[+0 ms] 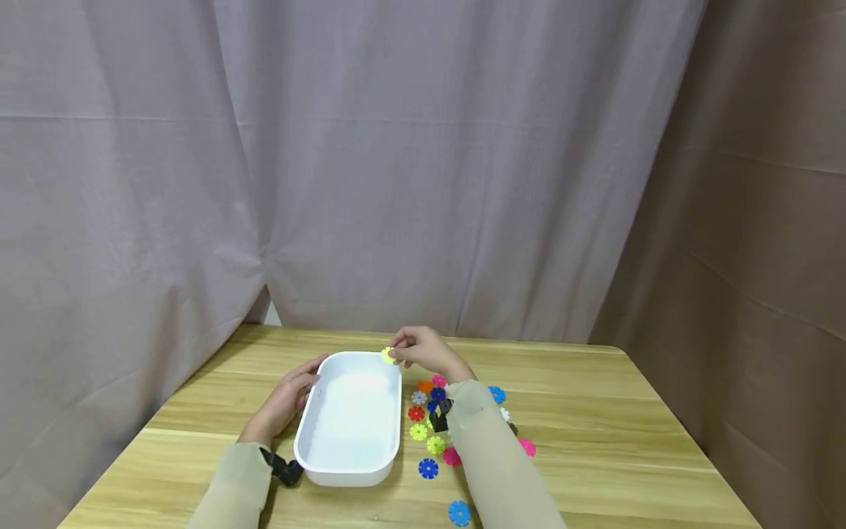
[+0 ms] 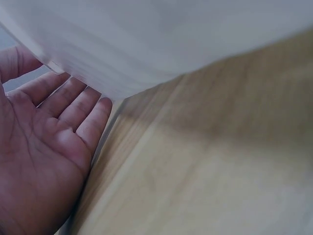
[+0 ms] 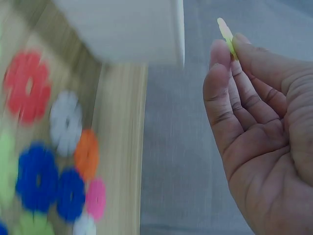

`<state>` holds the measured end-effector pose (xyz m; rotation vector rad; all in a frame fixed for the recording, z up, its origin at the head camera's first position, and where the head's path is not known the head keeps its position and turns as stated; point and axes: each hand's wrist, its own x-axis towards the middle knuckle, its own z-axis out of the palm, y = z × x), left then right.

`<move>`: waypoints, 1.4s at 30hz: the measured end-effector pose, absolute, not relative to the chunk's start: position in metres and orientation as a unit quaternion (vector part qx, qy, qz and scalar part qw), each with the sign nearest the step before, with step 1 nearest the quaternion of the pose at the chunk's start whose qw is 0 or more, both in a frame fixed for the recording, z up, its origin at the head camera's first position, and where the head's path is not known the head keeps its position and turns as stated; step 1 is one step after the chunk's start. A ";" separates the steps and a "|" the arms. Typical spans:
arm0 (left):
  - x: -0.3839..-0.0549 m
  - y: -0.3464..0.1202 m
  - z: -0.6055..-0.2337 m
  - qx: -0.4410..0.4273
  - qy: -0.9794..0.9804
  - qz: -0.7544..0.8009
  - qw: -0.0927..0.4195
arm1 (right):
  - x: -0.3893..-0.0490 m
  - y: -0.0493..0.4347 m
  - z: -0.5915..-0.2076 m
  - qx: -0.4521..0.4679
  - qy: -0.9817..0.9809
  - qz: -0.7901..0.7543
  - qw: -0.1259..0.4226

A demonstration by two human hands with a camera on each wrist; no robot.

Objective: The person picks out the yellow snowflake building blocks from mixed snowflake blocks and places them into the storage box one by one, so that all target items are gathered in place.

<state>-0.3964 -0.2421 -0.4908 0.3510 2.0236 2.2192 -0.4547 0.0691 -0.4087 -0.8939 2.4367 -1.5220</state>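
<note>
One yellow disc (image 1: 386, 355) pinched in right grip (image 1: 429, 353), far-right corner of white tray (image 1: 350, 479); left grip (image 1: 286, 400), fingers loose, touching its left side.

Thin yellow notched disc (image 1: 387, 355), pinched upright, round-cornered white tray (image 1: 349, 419), open side up, far right corner near the disc

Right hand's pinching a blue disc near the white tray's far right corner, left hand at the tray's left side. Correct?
Not quite: the pinched disc is yellow, not blue, as the head view shows. The rest holds: the right hand has it near the white tray's far right corner, and the left hand is at the tray's left side.
</note>
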 end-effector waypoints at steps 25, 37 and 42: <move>-0.399 -0.235 -0.489 0.110 0.659 0.742 0.055 | -0.463 -0.012 -0.396 -0.292 0.807 -0.490 0.152; -0.397 -0.226 -0.488 0.122 0.658 0.741 0.063 | -0.459 -0.013 -0.420 -0.272 0.860 -0.394 0.175; -0.398 -0.225 -0.489 0.117 0.661 0.738 0.067 | -0.456 -0.012 -0.427 -0.271 0.871 -0.376 0.166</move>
